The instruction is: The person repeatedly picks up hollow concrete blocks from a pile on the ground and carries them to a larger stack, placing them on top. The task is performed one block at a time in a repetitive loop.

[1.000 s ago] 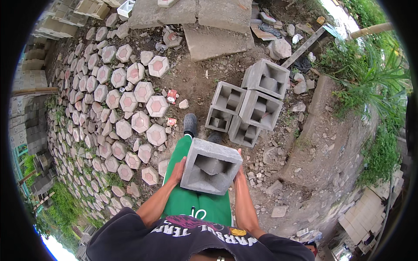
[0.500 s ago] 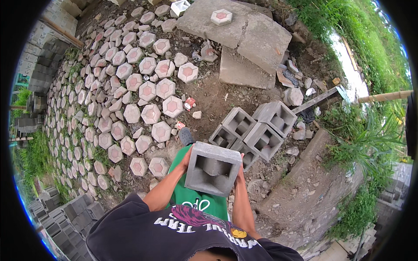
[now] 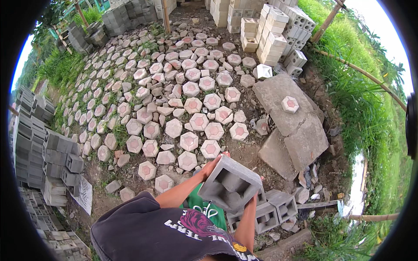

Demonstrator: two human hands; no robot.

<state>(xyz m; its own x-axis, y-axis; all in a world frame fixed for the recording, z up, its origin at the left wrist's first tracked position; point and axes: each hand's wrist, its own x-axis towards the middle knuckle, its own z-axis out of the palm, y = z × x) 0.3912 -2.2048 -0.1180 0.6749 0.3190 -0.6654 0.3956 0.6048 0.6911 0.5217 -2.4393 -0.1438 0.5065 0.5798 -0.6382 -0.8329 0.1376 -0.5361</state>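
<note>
Your left hand (image 3: 210,168) is clamped on the left side of the hollow concrete block (image 3: 231,182), your right hand (image 3: 253,199) on its opposite side; the two hands stand apart with the block between them; some fingers are hidden behind it, so cannot tell how far they wrap under. Block is in front of your torso, over the green trousers (image 3: 191,201), open cells facing up at you, sitting askew in view; it partly covers the grey blocks (image 3: 266,217) on the ground beyond your right hand.

To do this hold well: keep both palms pressing inward evenly, since the block looks heavy and rough; keep it close to your belly, elbows tucked; level it if one side sags; don't hook fingers over a thin rim, as an edge could chip or pinch. Footing matters too: hexagonal pavers (image 3: 210,148) and rubble lie just ahead, uneven, and the block hides part of your view down; look past its edge before any step; keep it well clear of the broken slab (image 3: 300,150) at right.
</note>
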